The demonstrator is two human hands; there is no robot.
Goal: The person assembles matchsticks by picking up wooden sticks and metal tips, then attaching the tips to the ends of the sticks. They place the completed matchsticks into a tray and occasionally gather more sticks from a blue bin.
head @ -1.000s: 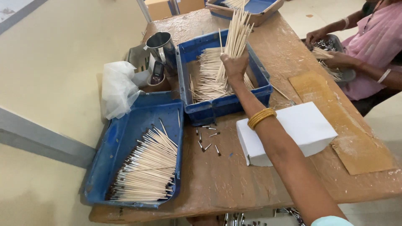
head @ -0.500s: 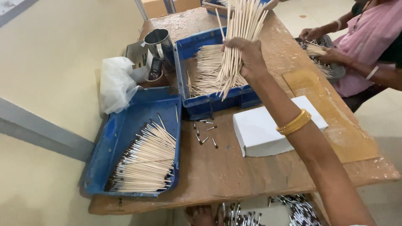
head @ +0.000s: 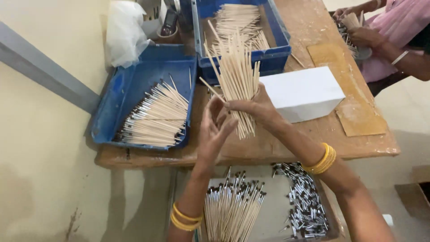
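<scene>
Right hand (head: 255,107) clamps stick bundle (head: 235,76) mid-length over table edge (head: 251,154); long axis near-upright, fanning away toward far blue tray (head: 273,60). Left hand (head: 215,130) open, just left of bundle's lower ends.

Right hand (head: 255,107) clenched, left hand (head: 214,127) open

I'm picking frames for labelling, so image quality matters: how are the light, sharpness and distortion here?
Head view: soft, even light, no glare; faint shadows on the floor under the table. The right hand, its bundle of sticks and the open left hand are fairly sharp. Wide-angle lens: the table edges splay outward. The co-worker's hands at the top right corner are partly cut off.
</scene>
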